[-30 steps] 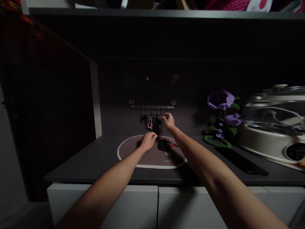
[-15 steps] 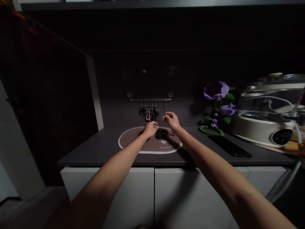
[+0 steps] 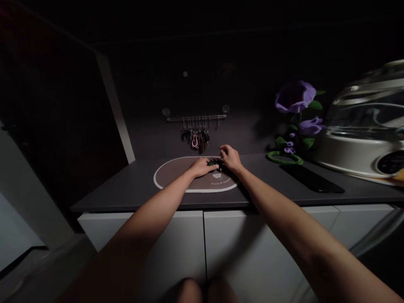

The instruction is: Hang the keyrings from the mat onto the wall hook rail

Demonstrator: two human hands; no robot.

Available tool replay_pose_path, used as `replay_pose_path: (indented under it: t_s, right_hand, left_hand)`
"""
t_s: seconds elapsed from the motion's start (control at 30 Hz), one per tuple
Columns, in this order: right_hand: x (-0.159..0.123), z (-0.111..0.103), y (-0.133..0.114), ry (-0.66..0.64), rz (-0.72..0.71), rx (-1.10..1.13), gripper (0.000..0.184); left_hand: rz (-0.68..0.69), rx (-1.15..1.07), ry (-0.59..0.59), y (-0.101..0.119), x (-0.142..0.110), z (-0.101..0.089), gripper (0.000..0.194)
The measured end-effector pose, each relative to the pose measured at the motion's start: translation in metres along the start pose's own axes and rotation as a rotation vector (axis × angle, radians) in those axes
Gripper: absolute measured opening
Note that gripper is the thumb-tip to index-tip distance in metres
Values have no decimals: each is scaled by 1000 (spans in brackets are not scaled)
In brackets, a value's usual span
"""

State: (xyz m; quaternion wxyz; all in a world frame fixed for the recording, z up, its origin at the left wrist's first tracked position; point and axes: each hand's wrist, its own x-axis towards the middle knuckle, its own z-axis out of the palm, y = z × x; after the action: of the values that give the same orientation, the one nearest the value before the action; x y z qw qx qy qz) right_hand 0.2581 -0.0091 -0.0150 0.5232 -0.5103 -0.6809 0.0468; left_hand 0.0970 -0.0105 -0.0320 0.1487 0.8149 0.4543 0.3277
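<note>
Keys lie on the mat, at the left hand's fingertips

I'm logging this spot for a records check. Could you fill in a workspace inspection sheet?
Surface: dark counter with oval mat
Things: small dark bunch under left hand; keys hanging from rail
Clutter: black slab, purple flowers, white appliance
Hands: left touches bunch; right hand close by, fingers curled, grip unclear
Cables: pale line at appliance's clear cover, possibly a cord
Surroundings: white cabinet doors below, dark wall behind
</note>
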Motion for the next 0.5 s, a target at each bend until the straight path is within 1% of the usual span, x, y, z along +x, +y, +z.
replay_pose_path:
  t_s: [0.1,0.2,0.37,0.5]
  right_hand:
    - [0,0,2,9,10,-54,23]
    - [0,1,2,16,15,-70,23]
    - [-2,0,-1,-15,14,-96,23]
    - [-2,-1,-1,-17,21,-101,24]
  left_hand:
    - [18,-42,-53,2,-1,-3,36]
    - [-21,-87,-112,3,-2,-5,31]
    - [-116,-120,-91,3,-3,-8,23]
    - [-180,-187,-69,-1,-5,-14,22]
